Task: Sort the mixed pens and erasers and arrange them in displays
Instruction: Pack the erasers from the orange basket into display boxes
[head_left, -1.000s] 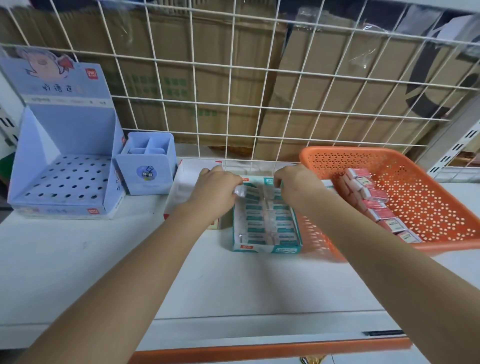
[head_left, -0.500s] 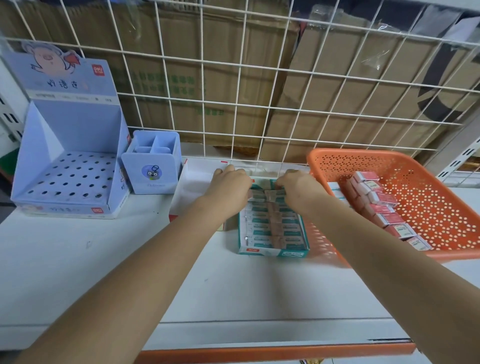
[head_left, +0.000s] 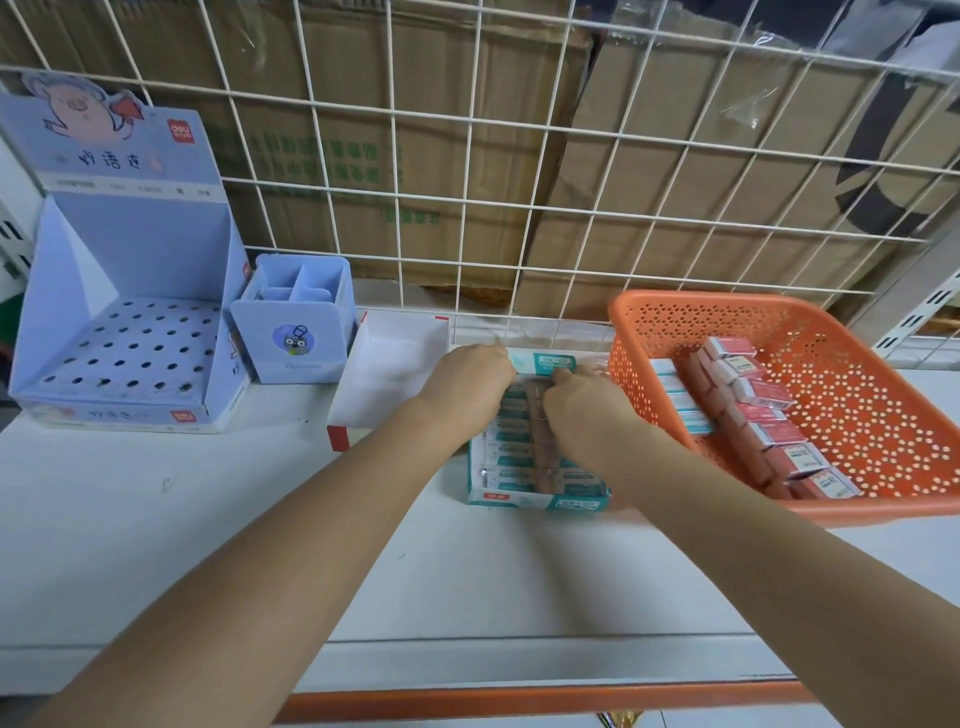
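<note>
As the erasers (head_left: 511, 449) should be light and grippy, take each by its long sides; left hand (head_left: 467, 382) and right hand (head_left: 589, 405) curl over the far row (grip hidden)

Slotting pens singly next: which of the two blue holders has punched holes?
The large blue display stand at far left, its deck dotted with holes; the small blue cup beside it has open compartments instead.

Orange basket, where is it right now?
Head view, right side of the shelf: the orange basket sits just right of the eraser box.
</note>
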